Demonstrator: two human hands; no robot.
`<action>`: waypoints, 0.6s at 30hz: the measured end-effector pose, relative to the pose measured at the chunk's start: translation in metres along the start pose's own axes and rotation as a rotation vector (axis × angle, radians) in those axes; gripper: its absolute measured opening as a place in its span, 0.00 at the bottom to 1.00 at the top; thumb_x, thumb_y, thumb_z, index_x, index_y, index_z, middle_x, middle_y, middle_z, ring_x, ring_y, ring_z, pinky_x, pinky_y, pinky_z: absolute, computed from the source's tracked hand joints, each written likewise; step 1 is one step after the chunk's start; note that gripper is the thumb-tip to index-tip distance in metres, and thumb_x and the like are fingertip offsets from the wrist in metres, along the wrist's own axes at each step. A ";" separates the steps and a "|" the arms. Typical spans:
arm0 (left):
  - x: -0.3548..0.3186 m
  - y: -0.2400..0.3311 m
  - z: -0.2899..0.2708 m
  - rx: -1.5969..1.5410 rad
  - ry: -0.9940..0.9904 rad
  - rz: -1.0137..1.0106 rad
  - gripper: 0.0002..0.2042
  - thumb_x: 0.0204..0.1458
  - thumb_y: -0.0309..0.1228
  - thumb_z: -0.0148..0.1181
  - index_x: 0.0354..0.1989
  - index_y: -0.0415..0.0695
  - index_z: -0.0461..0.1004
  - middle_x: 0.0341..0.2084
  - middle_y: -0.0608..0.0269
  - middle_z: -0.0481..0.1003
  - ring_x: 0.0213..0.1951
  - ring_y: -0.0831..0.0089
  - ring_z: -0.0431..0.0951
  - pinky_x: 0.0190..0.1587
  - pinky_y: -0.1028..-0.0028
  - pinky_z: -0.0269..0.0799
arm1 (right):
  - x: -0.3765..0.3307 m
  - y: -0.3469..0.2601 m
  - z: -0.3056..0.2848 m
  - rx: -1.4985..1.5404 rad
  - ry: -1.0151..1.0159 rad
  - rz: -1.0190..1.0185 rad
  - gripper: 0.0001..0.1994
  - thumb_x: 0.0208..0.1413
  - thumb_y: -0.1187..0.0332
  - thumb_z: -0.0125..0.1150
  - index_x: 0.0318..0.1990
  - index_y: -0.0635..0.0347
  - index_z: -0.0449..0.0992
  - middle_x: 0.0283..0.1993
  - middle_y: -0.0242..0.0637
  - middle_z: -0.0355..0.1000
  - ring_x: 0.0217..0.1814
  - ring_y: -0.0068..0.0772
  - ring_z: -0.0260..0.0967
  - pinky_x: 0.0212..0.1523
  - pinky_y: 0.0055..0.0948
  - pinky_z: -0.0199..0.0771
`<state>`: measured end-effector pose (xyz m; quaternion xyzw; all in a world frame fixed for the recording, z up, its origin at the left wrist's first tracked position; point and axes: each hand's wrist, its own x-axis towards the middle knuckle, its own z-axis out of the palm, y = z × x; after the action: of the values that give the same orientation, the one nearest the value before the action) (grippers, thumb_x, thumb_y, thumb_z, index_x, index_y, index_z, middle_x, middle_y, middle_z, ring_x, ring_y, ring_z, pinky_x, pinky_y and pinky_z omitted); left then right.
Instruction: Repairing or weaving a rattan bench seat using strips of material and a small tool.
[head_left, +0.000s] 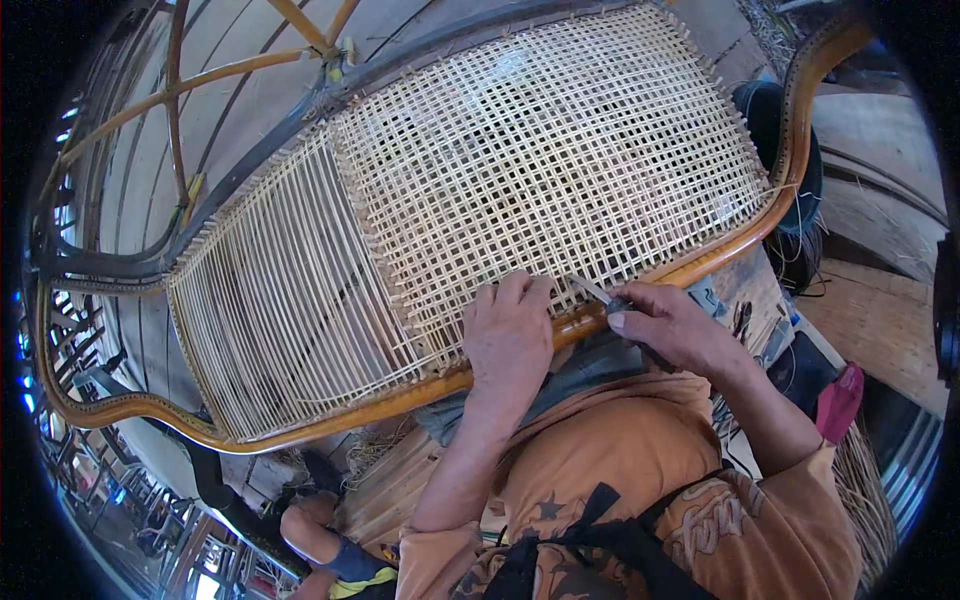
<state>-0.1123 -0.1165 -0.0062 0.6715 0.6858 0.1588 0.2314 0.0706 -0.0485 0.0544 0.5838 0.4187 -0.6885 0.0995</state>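
A long curved frame (700, 258) of orange-brown varnished rattan lies across in front of me. Pale cane weave (540, 150) fills its right part in an open checker pattern, while the left part holds parallel cane strands (270, 280) running one way. My left hand (508, 335) rests on the near edge of the weave, its fingers bent down; their tips are hidden. Just right of it, my right hand (665, 325) grips a knife-like tool (592, 289) with a dark handle. Its narrow metal blade points left, at the weave's near edge close to my left fingers.
Another rattan frame (215, 75) stands at the far left on the slatted floor. A dark round container (800, 150) sits beyond the right end. Bundled cane strands (862, 480) and a pink cloth (840, 402) are at right. Another person's bare knee (305, 525) shows at lower left.
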 end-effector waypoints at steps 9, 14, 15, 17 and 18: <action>-0.023 0.016 -0.019 -0.010 -0.177 -0.084 0.19 0.45 0.33 0.58 0.47 0.42 0.67 0.43 0.58 0.66 0.46 0.59 0.64 0.48 0.61 0.61 | -0.006 0.003 0.026 0.171 -0.027 -0.029 0.22 0.54 0.66 0.57 0.56 0.59 0.63 0.25 0.26 0.64 0.20 0.14 0.58 0.19 0.17 0.59; -0.044 0.002 -0.033 0.073 -0.112 -0.129 0.23 0.44 0.33 0.59 0.49 0.38 0.65 0.47 0.56 0.64 0.51 0.58 0.62 0.52 0.59 0.57 | 0.002 -0.005 0.047 0.383 -0.178 -0.042 0.25 0.55 0.69 0.56 0.61 0.57 0.58 0.29 0.27 0.67 0.19 0.14 0.58 0.18 0.16 0.61; -0.046 -0.003 -0.035 0.102 -0.136 -0.150 0.23 0.45 0.34 0.58 0.49 0.38 0.66 0.47 0.55 0.65 0.51 0.57 0.62 0.52 0.59 0.57 | 0.003 -0.009 0.052 0.407 -0.183 -0.080 0.25 0.56 0.69 0.55 0.61 0.57 0.58 0.30 0.28 0.68 0.20 0.15 0.59 0.18 0.17 0.61; -0.051 -0.009 -0.038 0.109 -0.126 -0.158 0.23 0.45 0.35 0.58 0.49 0.38 0.66 0.46 0.55 0.65 0.51 0.57 0.62 0.52 0.59 0.57 | 0.006 -0.013 0.057 0.393 -0.219 -0.079 0.25 0.56 0.69 0.55 0.61 0.57 0.58 0.30 0.29 0.68 0.19 0.15 0.59 0.18 0.17 0.61; -0.053 -0.011 -0.040 0.116 -0.120 -0.159 0.22 0.45 0.35 0.58 0.49 0.38 0.66 0.46 0.55 0.65 0.51 0.57 0.62 0.52 0.58 0.57 | 0.007 -0.015 0.061 0.384 -0.249 -0.077 0.25 0.56 0.69 0.55 0.61 0.57 0.58 0.30 0.29 0.69 0.19 0.15 0.59 0.17 0.17 0.61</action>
<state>-0.1433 -0.1662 0.0279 0.6356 0.7298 0.0595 0.2448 0.0153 -0.0785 0.0528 0.4862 0.2866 -0.8254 0.0111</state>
